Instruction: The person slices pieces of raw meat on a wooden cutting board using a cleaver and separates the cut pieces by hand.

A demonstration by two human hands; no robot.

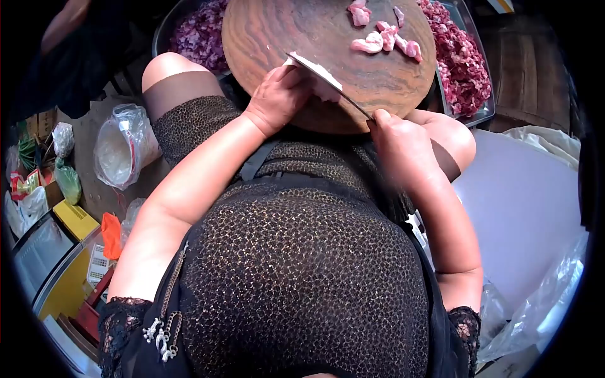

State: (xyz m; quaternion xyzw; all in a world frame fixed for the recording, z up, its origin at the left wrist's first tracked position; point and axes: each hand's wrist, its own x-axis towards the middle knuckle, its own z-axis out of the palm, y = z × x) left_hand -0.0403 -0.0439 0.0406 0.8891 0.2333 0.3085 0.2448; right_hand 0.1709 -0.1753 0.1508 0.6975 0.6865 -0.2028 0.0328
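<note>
My right hand (403,146) is closed around the handle of a knife (340,93). Its thin blade slants up and left across the near part of a round wooden chopping board (271,28). On the other side of the blade, my left hand (279,99) has its fingers curled onto a pale piece of fatty meat (326,90). The blade touches or lies right over this piece; I cannot tell how deep it sits. Several small pink meat chunks (372,43) lie at the board's far right.
Trays of chopped meat flank the board, one at the left (200,38) and one at the right (463,66). A plastic-lined bucket (120,148) stands on the floor at left. A pale flat surface (517,208) with clear plastic sheeting (542,302) is at right.
</note>
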